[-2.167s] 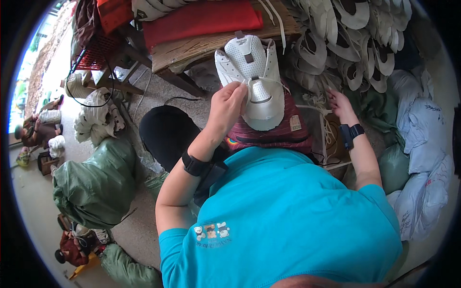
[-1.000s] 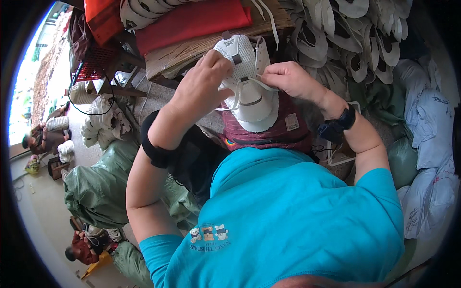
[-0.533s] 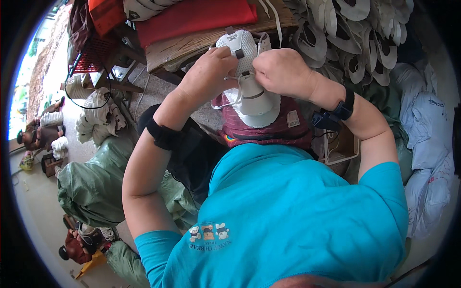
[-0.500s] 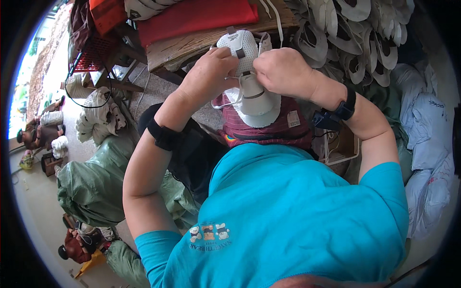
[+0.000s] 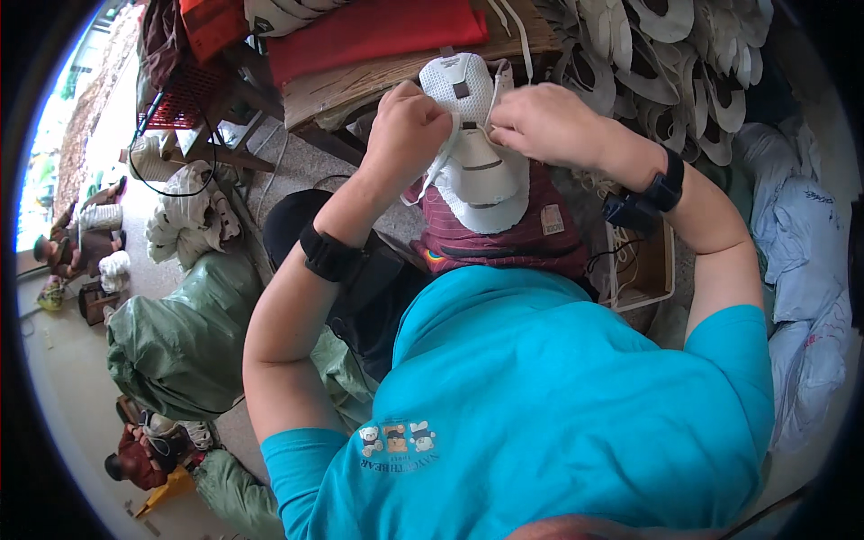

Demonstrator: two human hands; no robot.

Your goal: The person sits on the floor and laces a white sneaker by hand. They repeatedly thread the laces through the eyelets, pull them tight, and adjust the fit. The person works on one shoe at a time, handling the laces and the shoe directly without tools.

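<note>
A white mesh shoe upper [image 5: 490, 200] lies across the maroon striped apron [image 5: 526, 236] on my lap, its toe toward me. Its tongue [image 5: 456, 81] stands up at the far end. My left hand [image 5: 405, 130] is at the left eyelet edge, fingers pinched on a white shoelace [image 5: 438, 167] whose loose length hangs below. Across from it, my right hand [image 5: 551, 124] is closed at the right eyelet edge, thumb and fingers together next to a strand of lace. The fingertips of the right hand are partly hidden, and what they pinch looks like that lace.
Beyond my lap stands a wooden table [image 5: 333, 94] with red cloth [image 5: 378, 38]. Bunched shoe uppers [image 5: 661, 72] hang at the far right. A bin [image 5: 650, 270] with laces is by my right side, near white sacks [image 5: 805, 243]. Green sacks [image 5: 184, 333] and two people sit to the left.
My right hand has drawn slightly away to the right from the upper's middle. The left hand has shifted a little right, and more of the tongue and throat shows.
</note>
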